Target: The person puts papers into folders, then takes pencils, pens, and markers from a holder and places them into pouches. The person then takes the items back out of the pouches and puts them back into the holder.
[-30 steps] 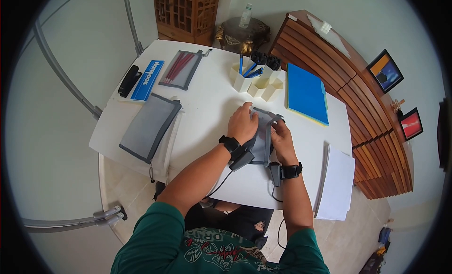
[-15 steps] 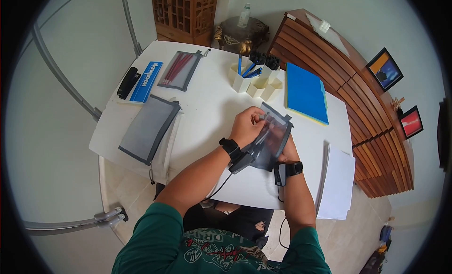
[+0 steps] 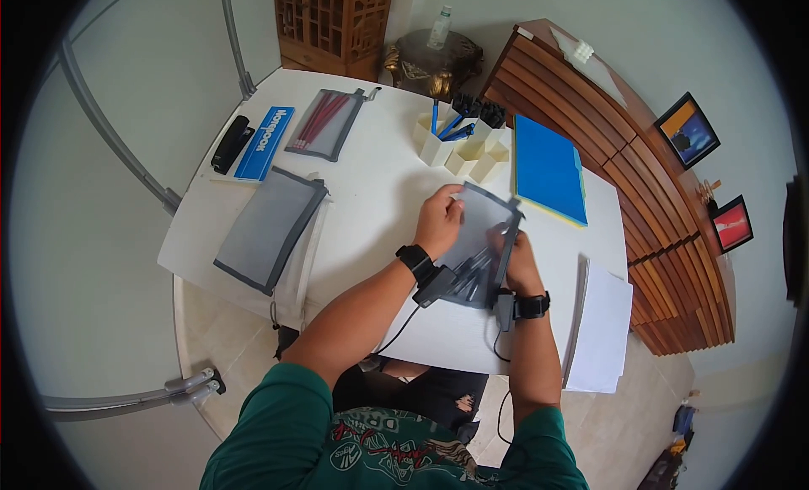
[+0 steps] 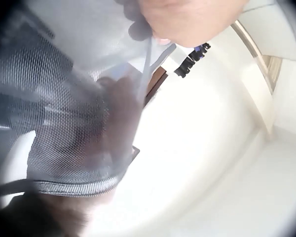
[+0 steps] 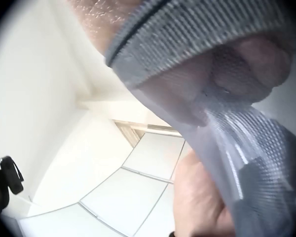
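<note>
A grey mesh zip pouch [image 3: 482, 216] is held up over the near middle of the table, with several dark, slim pen-like items [image 3: 474, 273] bunched in its lower part. My left hand [image 3: 438, 225] pinches its upper left corner between thumb and fingers. At the pouch's right side, my right hand [image 3: 524, 267] grips the dark zip edge. Through the mesh in the right wrist view, that hand's curled fingers [image 5: 251, 64] show. The left wrist view has the mesh wall [image 4: 69, 113] close up.
A second grey pouch [image 3: 271, 229] lies on the left, and a pouch of red pencils [image 3: 322, 123] behind it. Near them are a blue notebook [image 3: 264, 143] and black stapler [image 3: 232, 144]. A cream pen holder [image 3: 463, 153], blue folder [image 3: 548, 170] and white papers [image 3: 598, 326] line the back and right.
The pouch has been raised and turned to face me, its dark items now showing low inside. My right hand has shifted slightly right along the edge; the left hand now grips the upper corner.
</note>
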`<state>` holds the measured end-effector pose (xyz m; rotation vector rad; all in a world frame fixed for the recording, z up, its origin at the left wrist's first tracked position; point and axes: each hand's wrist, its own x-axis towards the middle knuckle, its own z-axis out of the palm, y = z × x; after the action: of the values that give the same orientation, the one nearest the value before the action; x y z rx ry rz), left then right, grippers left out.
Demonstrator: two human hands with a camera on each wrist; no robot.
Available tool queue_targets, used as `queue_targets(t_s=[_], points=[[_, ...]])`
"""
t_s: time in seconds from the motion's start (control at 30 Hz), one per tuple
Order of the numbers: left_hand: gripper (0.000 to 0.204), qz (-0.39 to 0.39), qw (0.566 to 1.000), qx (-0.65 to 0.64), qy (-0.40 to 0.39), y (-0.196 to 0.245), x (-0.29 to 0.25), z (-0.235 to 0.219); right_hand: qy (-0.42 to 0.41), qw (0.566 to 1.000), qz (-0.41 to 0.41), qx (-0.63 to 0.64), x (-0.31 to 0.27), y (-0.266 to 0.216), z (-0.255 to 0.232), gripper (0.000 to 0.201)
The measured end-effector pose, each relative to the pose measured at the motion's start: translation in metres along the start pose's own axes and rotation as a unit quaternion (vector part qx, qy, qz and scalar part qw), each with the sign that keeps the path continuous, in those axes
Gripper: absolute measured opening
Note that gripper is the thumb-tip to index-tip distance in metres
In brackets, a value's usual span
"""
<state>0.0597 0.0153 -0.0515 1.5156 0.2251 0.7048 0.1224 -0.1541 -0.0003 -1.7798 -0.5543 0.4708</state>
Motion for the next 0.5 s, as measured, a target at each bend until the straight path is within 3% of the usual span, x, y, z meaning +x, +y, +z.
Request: queue_targets(t_s=[0.03,0.07,0.2,0.33,0.4,0.5], points=[[0.023,-0.022,0.999,0.0,0.029,0.004,0.002,-0.002,0.007,0.997,0.061,0.047,0.001,0.002,-0.012,0.018],[0.023,-0.043,0.997,0.0,0.059,0.008,0.003,-0.004,0.076,0.995,0.042,0.039,0.002,0.004,-0.023,0.015],[0.022,-0.029,0.998,0.026,0.054,0.005,0.002,-0.001,0.28,0.952,-0.092,0.079,0.004,-0.025,-0.069,0.026],[0.021,-0.021,0.995,0.062,0.073,0.0,0.002,0.002,0.308,0.93,-0.198,0.039,0.024,-0.091,-0.065,0.017],[0.021,-0.033,0.995,0.06,0.07,0.001,0.002,0.003,0.275,0.929,-0.243,-0.053,0.055,-0.107,-0.064,0.017],[0.021,-0.046,0.995,0.067,0.065,0.007,0.002,0.003,0.253,0.932,-0.254,-0.058,0.106,-0.123,-0.052,0.018]])
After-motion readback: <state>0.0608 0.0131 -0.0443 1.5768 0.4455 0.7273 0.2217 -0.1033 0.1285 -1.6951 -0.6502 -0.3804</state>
